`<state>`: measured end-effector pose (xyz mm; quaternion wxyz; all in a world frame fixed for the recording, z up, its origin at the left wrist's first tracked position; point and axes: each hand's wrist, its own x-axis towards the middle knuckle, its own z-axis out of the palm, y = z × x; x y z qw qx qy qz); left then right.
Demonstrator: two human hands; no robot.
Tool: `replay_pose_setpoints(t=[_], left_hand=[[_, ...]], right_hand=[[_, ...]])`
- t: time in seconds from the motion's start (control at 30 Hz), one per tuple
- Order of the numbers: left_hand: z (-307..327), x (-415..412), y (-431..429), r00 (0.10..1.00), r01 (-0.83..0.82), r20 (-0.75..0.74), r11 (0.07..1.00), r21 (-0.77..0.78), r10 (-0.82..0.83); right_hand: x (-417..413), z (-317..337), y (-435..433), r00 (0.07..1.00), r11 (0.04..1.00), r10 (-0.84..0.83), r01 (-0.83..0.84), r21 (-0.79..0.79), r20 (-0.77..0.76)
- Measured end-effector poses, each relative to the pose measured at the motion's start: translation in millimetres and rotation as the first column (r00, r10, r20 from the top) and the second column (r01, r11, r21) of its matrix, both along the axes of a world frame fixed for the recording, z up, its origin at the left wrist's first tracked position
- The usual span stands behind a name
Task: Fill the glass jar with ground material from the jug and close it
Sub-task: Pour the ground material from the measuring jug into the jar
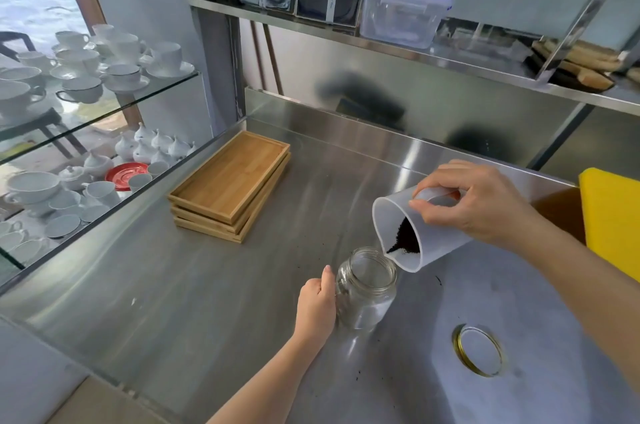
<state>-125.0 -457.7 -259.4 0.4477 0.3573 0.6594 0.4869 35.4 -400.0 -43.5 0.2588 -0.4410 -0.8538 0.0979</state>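
A clear glass jar [367, 288] stands upright and uncapped on the steel counter [207, 302]. My left hand [317, 304] grips its left side. My right hand [474, 205] holds a translucent white plastic jug [412, 233] by its rim, tilted steeply with its spout just above the jar's right edge. Dark ground material [405, 239] lies inside the jug near the spout. The jar looks empty of it. The jar's lid [478, 350], gold-rimmed, lies on the counter to the right of the jar, inner side up.
A stack of wooden trays [230, 186] sits at the back left of the counter. Glass shelves hold several white cups [79, 67] to the left. A yellow board [613, 216] leans at the right edge. A steel shelf [381, 49] overhangs the back. Dark specks [439, 280] dot the counter.
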Motion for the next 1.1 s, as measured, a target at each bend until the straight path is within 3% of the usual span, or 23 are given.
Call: replay_pose_setpoints(t=[1.1], left_hand=[[7.7, 7.1, -4.1, 0.995, -0.057, -0.083, 0.998, -0.031, 0.055]], right_hand=[[-12.4, 9.0, -0.8, 0.988, 0.986, 0.039, -0.063, 0.156, 0.152]])
